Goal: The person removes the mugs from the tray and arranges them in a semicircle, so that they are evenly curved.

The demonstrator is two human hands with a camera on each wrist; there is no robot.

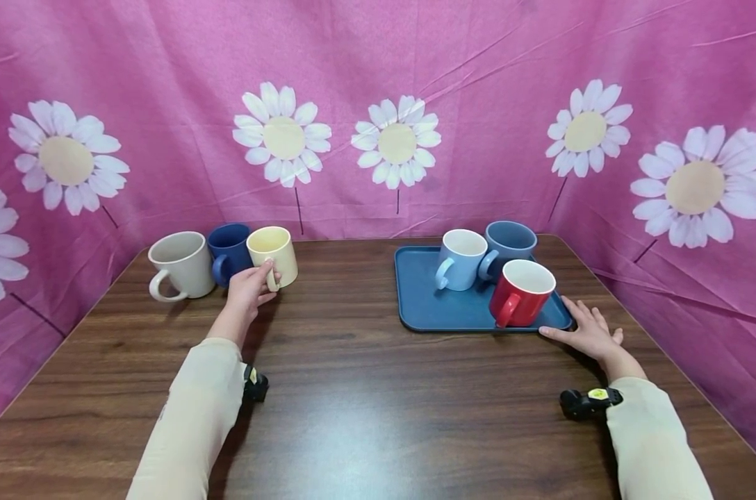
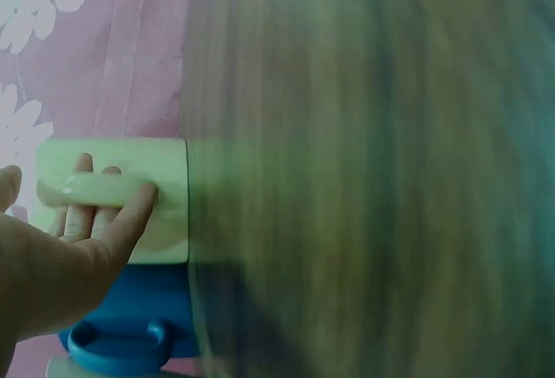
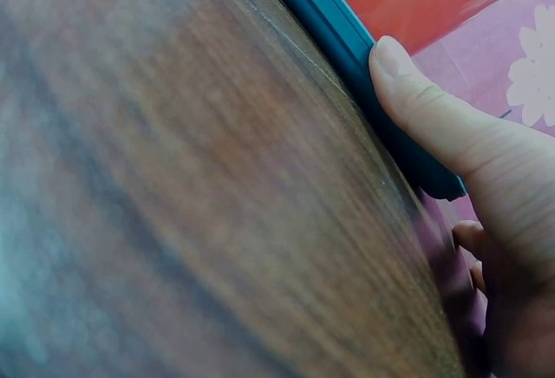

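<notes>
My left hand (image 1: 248,290) is at the handle of a pale yellow mug (image 1: 281,252), which stands upright on the table. In the left wrist view, fingers (image 2: 80,218) pass through the mug's handle (image 2: 95,190). Beside it stand a dark blue mug (image 1: 231,248) and a larger off-white mug (image 1: 187,265). My right hand (image 1: 589,335), fingers spread, touches the near right corner of a blue tray (image 1: 428,316); its thumb (image 3: 408,83) lies against the rim. A light blue mug (image 1: 462,260), a grey-blue mug (image 1: 509,243) and a red mug (image 1: 522,295) stand on the tray.
The dark wooden table (image 1: 353,389) stretches between the two groups of mugs and toward the front. Behind it and along both sides hangs a pink cloth (image 1: 478,69) with large white daisies. Each wrist wears a small black camera (image 1: 255,384).
</notes>
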